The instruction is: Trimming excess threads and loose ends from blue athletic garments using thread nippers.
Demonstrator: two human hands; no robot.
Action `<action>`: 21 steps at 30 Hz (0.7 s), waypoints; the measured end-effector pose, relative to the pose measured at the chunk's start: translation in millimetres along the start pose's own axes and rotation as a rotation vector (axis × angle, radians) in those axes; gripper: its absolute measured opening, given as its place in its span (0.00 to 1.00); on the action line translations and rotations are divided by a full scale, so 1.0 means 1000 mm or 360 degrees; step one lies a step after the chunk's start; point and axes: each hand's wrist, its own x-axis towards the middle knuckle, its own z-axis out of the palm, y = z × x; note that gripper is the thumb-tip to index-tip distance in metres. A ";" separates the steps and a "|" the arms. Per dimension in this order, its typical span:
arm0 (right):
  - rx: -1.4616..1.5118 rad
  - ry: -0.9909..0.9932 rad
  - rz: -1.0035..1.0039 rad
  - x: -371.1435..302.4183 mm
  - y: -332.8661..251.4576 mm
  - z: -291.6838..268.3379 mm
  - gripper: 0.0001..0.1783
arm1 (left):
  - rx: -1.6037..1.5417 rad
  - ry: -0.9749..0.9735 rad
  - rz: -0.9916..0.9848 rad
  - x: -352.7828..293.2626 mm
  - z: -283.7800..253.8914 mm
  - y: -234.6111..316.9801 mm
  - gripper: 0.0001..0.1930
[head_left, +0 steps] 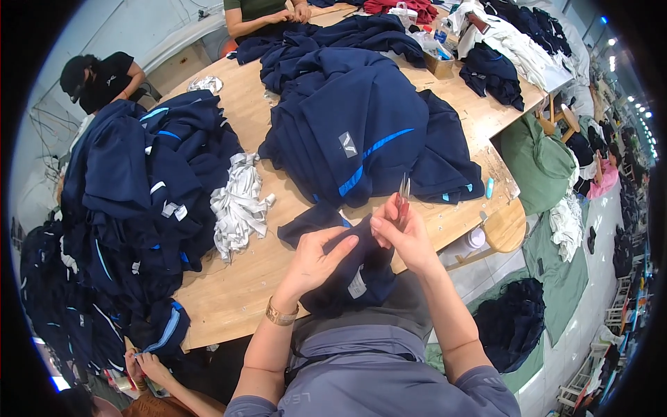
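Observation:
Between my hands hangs a navy garment (330,292), draped over the table's front edge and my lap, with a white label (357,283) on it. My left hand (316,260) grips the cloth, its thumb laid along the top. In my right hand (404,233) is a pair of small metal thread snips (404,186), points upward. The thumb and a finger of that hand also pinch the upper part of the garment. Just beyond my hands lies a large heap of navy garments (306,128) with bright blue strips.
A wooden table (229,299) carries a second navy pile (111,174) at left and white fabric strips (240,208) beside it. A blue marker-like piece (490,187) lies near the right edge. Co-workers sit at far left, far side and lower left. Green cloth (542,163) hangs at right.

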 end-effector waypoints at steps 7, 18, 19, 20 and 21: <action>0.0106 -0.0045 0.0021 0.000 -0.003 0.002 0.16 | -0.0126 0.0045 0.0049 0.001 0.001 -0.002 0.11; -0.0070 -0.0319 -0.0177 -0.014 -0.017 0.005 0.15 | -0.0195 0.0046 -0.0111 0.002 -0.007 0.008 0.09; -0.0290 -0.0308 -0.0239 -0.014 -0.016 -0.003 0.14 | -0.0282 0.0020 -0.0126 0.002 -0.007 0.006 0.09; -0.0510 -0.0296 -0.0302 -0.013 -0.017 -0.008 0.13 | -0.0369 -0.0006 -0.0141 0.001 -0.008 0.005 0.08; -0.1018 -0.0174 -0.0529 -0.010 -0.019 -0.009 0.16 | -0.0369 -0.0003 -0.0139 0.001 -0.009 0.005 0.08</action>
